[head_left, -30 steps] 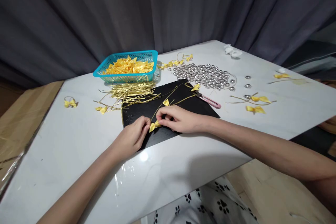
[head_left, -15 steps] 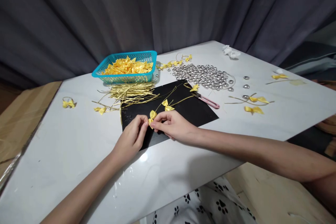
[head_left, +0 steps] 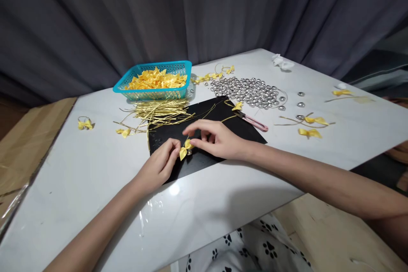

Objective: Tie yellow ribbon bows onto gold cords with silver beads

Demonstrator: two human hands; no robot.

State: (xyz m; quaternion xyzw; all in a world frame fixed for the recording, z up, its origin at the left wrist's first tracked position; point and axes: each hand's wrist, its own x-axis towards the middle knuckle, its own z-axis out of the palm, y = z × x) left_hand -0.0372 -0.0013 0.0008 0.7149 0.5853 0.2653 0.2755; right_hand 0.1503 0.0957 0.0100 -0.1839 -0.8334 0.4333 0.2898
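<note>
My left hand [head_left: 158, 162] is closed in a pinch at the left edge of a yellow ribbon bow [head_left: 183, 153], over the black sheet [head_left: 204, 163]. A shiny silver bead [head_left: 190, 152] shows right beside the bow, and a thin gold wire rises behind it. My right hand [head_left: 219, 139] is open, its index finger lifted and curved away from the thumb. The thumb tip is at the bow's right side; whether it touches is unclear. Both hands stay low over the sheet's near part.
A blue basket [head_left: 153, 91] of yellow bows stands behind a pile of gold twist ties [head_left: 161, 110]. Silver beads [head_left: 248, 91] lie heaped at right. Pink-handled snips [head_left: 255, 123] rest across the sheet's right edge. Loose bows [head_left: 310, 133] and wires lie on the white table [head_left: 105, 165].
My right hand has loosened its pinch on the bow, and its fingers have spread and risen. The bow now tilts, with the silver bead showing. My left hand stays nearly in place.
</note>
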